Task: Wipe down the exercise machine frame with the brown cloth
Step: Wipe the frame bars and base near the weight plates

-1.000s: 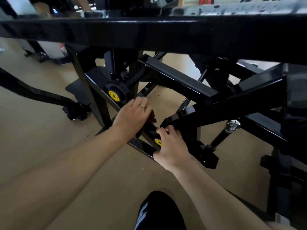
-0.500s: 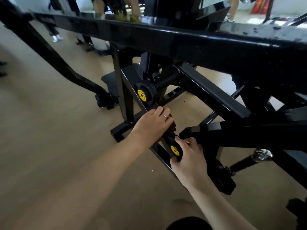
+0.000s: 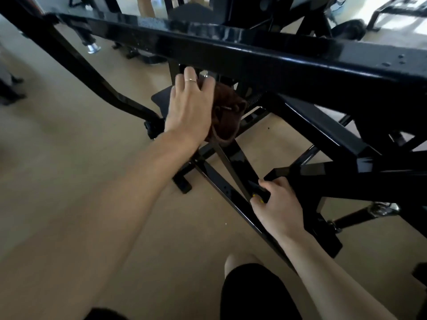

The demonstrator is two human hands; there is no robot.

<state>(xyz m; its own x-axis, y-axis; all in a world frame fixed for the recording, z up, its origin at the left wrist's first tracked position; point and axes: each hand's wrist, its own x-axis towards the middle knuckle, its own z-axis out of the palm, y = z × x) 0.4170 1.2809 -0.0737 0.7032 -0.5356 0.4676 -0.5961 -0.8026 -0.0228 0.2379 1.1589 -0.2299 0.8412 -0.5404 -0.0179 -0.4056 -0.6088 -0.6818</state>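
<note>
The person's left hand (image 3: 190,107) reaches up under the thick black top bar of the exercise machine frame (image 3: 265,58), with the brown cloth (image 3: 225,114) bunched beneath the palm. The fingers (image 3: 190,76) lie fairly straight over the cloth, pressing it against the upright strut just below the bar; a thin ring (image 3: 190,80) shows on one of them. Most of the cloth bulges out to the right of the hand and hangs down in a soft fold, close beside a coiled spring (image 3: 254,99).

Lower down and nearer the body, the right hand (image 3: 279,209) grips a black knob with a yellow face (image 3: 260,197) on a slanting bar of the frame. Its fingers are curled round the knob, so only a sliver of yellow shows.

The frame's crossing black bars spread out to the right, and a chrome-tipped rod (image 3: 379,210) sticks out low on that side. Everything stands on a tan floor (image 3: 69,158). A bent knee in dark shorts (image 3: 251,289) shows at the bottom edge. A chrome foot (image 3: 93,47) hangs from the frame at upper left.
</note>
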